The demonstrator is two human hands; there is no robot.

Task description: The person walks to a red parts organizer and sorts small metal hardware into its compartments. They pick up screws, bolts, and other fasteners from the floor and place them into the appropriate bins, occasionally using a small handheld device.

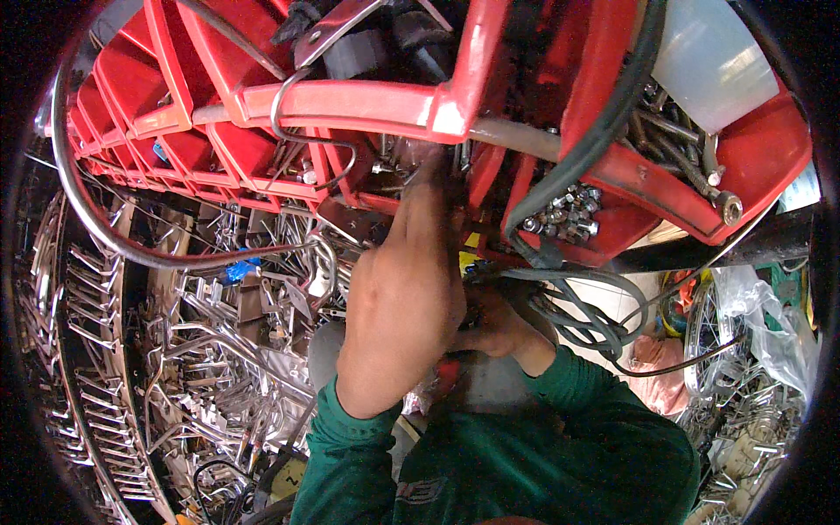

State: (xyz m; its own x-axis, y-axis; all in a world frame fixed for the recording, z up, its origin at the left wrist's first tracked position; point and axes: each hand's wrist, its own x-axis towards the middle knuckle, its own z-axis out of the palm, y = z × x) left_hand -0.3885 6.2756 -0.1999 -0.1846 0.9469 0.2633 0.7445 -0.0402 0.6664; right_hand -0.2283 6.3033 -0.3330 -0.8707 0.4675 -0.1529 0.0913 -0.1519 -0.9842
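Note:
My left hand (402,289) reaches up and forward into a red bin (350,103) of the rack. Its fingers are smeared by motion and partly lost in the bin's shadow, among small bolts (385,164). Whether they pinch anything does not show. Lower and to the right, my right hand (507,325) is curled close to my body. The left hand covers most of its fingers; what it grips is dark and hidden. Beside the left fingers, another red compartment holds a heap of shiny nuts (569,213).
Long bolts (674,149) and a whitish plastic container (717,66) sit in the right bin. A black cable (604,131) hangs over the rack and coils below. Bent metal parts (236,350) crowd the left. A clear plastic bag (770,324) lies at right.

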